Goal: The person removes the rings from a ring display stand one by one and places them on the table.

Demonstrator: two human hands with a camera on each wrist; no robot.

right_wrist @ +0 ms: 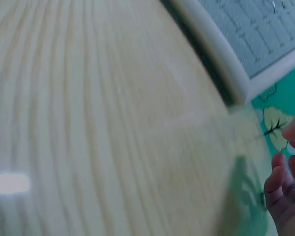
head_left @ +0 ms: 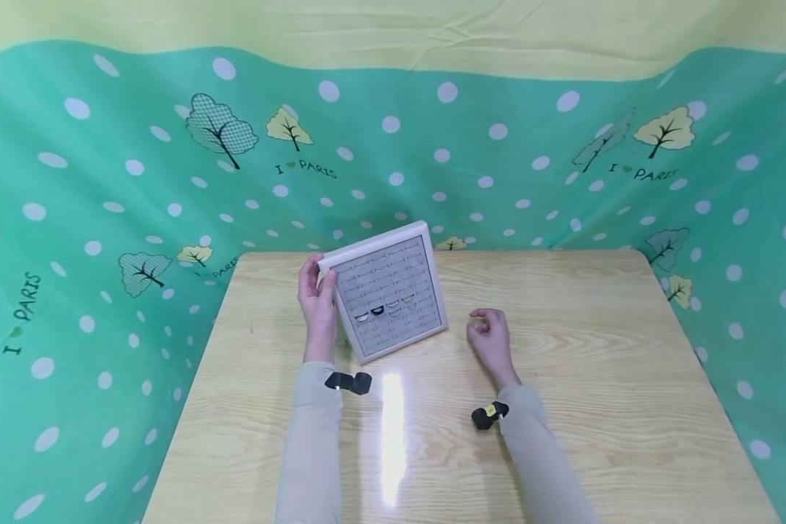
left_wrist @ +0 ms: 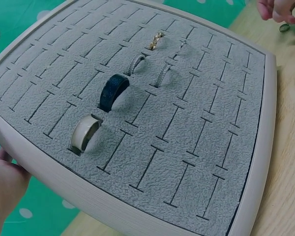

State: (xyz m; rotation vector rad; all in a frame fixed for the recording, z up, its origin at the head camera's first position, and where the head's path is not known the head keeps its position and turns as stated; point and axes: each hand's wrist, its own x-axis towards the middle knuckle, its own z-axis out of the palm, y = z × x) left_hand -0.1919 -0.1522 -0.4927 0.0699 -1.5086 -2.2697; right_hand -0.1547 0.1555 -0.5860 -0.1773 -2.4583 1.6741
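My left hand (head_left: 319, 306) grips the left edge of a tilted ring display tray (head_left: 436, 291), thumb in front and fingers behind. Grey slotted padding fills its pale frame. Several rings sit in the slots, among them a wide white ring (left_wrist: 84, 132), a dark blue ring (left_wrist: 113, 92) and a gold-coloured ring (left_wrist: 156, 41). Right of the tray, my right hand (head_left: 493, 342) is low over the table, fingers loosely bent with a gap between them. A small dark ring (left_wrist: 284, 27) shows just beside its fingertips, apart from the tray.
The wooden table (head_left: 616, 378) extends to both sides and toward me. A green dotted curtain (head_left: 498, 167) hangs around its back and sides. Each wrist carries a black camera, the left wrist camera (head_left: 348, 382) being close below the tray.
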